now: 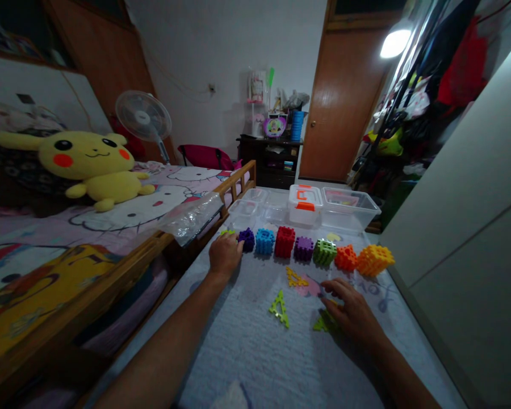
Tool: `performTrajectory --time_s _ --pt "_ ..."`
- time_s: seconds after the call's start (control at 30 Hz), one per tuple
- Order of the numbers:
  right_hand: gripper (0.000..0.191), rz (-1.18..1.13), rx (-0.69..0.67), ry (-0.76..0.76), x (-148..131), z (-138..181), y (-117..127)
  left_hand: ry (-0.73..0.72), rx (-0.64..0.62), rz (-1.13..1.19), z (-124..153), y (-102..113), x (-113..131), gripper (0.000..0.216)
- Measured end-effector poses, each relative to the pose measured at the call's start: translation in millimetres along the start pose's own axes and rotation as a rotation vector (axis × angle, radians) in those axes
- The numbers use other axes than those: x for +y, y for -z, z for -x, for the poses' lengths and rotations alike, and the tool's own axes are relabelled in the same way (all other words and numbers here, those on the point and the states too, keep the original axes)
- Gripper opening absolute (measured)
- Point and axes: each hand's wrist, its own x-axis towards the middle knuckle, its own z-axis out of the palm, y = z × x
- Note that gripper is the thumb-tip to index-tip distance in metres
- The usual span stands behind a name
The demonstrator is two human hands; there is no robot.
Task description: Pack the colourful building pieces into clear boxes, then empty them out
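Note:
At the left end of a row of coloured plastic building pieces, my left hand [225,254] has its fingers curled round a lime-green plastic piece [227,232], mostly hidden behind the hand. Right beside it stands a dark purple stack [247,240]. My right hand [347,307] hovers low over the table with thumb and fingers apart, nothing visible between them. Partly beneath it lies a lime-green triangle piece [322,322]. Another lime-green triangle [279,309] and a yellow triangle [296,278] lie flat between the hands.
The row continues with blue [264,242], red [285,242], purple [304,249], green [325,253], orange [346,258] and yellow-orange [375,260] stacks. Behind stand a lidded clear box [305,205] and an open clear bin [350,213]. A wooden bed rail [153,253] runs along the left.

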Motion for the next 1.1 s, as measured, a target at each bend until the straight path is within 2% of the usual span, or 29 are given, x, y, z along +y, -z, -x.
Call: performTrajectory --time_s 0.13,0.2,0.27,0.37,0.43,0.53,0.6,0.8,0.97,1.03,1.1 --pt "0.024 0.032 0.082 -0.011 6.3 -3.3 11.2 -0.071 0.029 0.027 9.5 18.9 7.0 0.02" --pt "0.023 0.058 0.1 -0.038 11.9 -5.2 19.2 -0.155 -0.024 0.066 20.3 29.5 16.4 0.017" --pt "0.019 0.087 0.075 -0.071 17.2 -6.2 27.1 -0.266 -0.174 0.123 34.3 36.3 29.3 0.016" --pt "0.013 0.122 -0.041 -0.118 21.1 -5.5 35.6 -0.474 -0.455 0.231 56.5 34.8 48.9 0.019" --pt "0.011 0.123 -0.149 -0.143 19.8 -3.8 38.7 -0.546 -0.534 0.299 68.8 27.8 58.2 0.026" --pt "0.01 0.119 -0.309 -0.165 13.9 -0.3 41.4 -0.563 -0.55 0.391 81.0 17.2 63.2 0.036" --pt "0.009 0.144 -0.368 -0.163 9.7 2.1 42.4 -0.561 -0.582 0.455 85.4 13.9 61.7 0.045" --pt "0.015 0.224 -0.363 -0.117 6.8 3.5 34.0 -0.528 -0.677 0.527 88.7 11.7 53.0 0.075" --pt "0.036 0.228 -0.171 -0.029 4.4 0.1 24.9 -0.499 -0.661 0.543 89.1 7.4 52.5 0.065" --pt "0.038 0.19 -0.199 -0.003 -1.9 1.8 27.5 -0.498 -0.639 0.553 89.5 6.5 52.7 0.057" --pt "0.035 0.163 -0.312 0.002 -10.7 5.2 31.6 -0.507 -0.618 0.56 90.1 5.4 52.6 0.052"
